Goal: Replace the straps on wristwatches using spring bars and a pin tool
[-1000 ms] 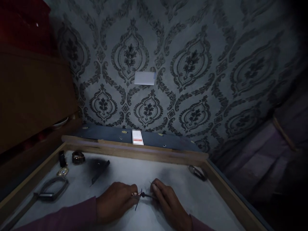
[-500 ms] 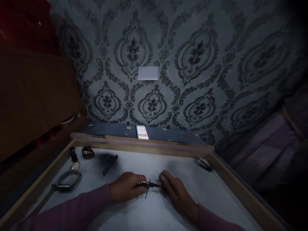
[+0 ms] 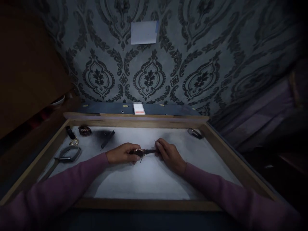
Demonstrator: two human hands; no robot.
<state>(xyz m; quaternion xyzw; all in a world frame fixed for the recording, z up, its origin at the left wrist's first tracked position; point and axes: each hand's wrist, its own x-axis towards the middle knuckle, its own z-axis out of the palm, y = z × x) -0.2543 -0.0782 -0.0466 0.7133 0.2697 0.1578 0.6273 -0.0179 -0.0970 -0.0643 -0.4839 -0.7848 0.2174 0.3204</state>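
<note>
At the far left of the frame we are seeing a brown cabinet, and right of it the left part of a shallow wooden tray with a pale bottom. Inside the tray, in its left part, a grey-strapped watch is lying, with a gold-rimmed watch and a black strap just above it; a dark bracelet watch is sitting close by. Next we are finding a slim dark strip, lying aslant. Near the centre our left hand is holding the round case of a wristwatch between thumb and fingers, while its dark strap is pointing right. Above, a white card is showing against the patterned wall. Our right hand is pinching the strap's end; a thin piece is poking up at its fingertips, too small for us to identify. Farther right, a looped dark band is resting in the tray's far corner, and purplish cloth is hanging beyond.
</note>
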